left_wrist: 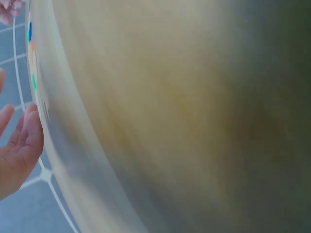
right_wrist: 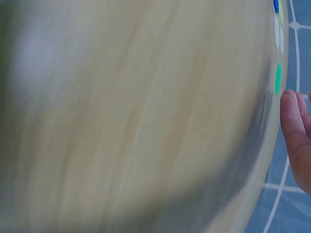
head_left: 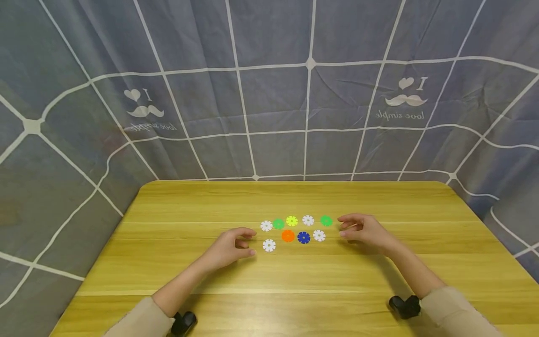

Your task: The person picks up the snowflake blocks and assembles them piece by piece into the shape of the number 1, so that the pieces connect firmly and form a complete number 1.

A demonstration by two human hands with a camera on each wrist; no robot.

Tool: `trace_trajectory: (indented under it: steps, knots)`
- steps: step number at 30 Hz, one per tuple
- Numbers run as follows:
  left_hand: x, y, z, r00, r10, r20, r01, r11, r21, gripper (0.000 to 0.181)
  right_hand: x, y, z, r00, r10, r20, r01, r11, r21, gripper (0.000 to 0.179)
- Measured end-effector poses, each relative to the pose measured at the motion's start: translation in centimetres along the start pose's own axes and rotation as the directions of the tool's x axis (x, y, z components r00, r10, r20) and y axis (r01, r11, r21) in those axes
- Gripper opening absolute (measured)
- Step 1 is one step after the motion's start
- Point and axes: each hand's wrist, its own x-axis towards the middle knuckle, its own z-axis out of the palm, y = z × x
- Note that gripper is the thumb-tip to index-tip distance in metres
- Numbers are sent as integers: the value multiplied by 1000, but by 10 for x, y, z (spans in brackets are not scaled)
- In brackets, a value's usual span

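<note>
Several small notched plastic discs lie flat on the table in two loose rows. At the back are a white disc [head_left: 266, 226], a green disc [head_left: 278, 224], a yellow disc [head_left: 292, 221], another white disc [head_left: 308, 220] and a second green disc [head_left: 326, 221]. In front lie an orange disc [head_left: 288, 235], a blue disc [head_left: 303, 237] and two more white ones. Left of the group, my left hand [head_left: 230, 247] has relaxed, slightly bent fingers and holds nothing, nearest the front-left white disc [head_left: 269, 245]. My right hand [head_left: 364, 230], also holding nothing, is just right of the second green disc.
The wooden table [head_left: 168, 262] reaches back to a grey-blue curtain [head_left: 278, 103] with white grid lines, which also hangs at both sides. Black wrist devices show under the left sleeve [head_left: 141, 320] and the right sleeve [head_left: 455, 311].
</note>
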Motion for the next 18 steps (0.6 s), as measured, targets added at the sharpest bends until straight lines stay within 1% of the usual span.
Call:
trace_trajectory:
  steps: [3, 6, 9, 12, 15, 18]
  knots:
    - [7, 4, 7, 1000, -1, 12, 1, 1000, 7, 44, 8, -1, 10, 1000, 12, 15, -12, 1000, 4, 52]
    - [13, 6, 13, 1000, 13, 19, -13, 999, 31, 41, 15, -3, 19, 1000, 22, 12, -22, 1000, 3, 50]
    - [18, 8, 18, 1000, 20, 6, -20, 998, 54, 39, 21, -4, 25, 1000, 27, 3, -27, 1000, 2, 48]
    - [22, 9, 22, 999, 31, -8, -30, 997, 71, 38, 25, -5, 31, 999, 31, -11, -31, 999, -22, 46]
    - [25, 11, 27, 999, 52, -12, -50, 992, 115, 38, 28, -6, 37, 999, 42, -30, -44, 998, -54, 45]
    - [27, 13, 32, 998, 63, -25, -57, 981, 184, 36, 30, -7, 42, 998, 44, -53, -49, 994, -96, 44]
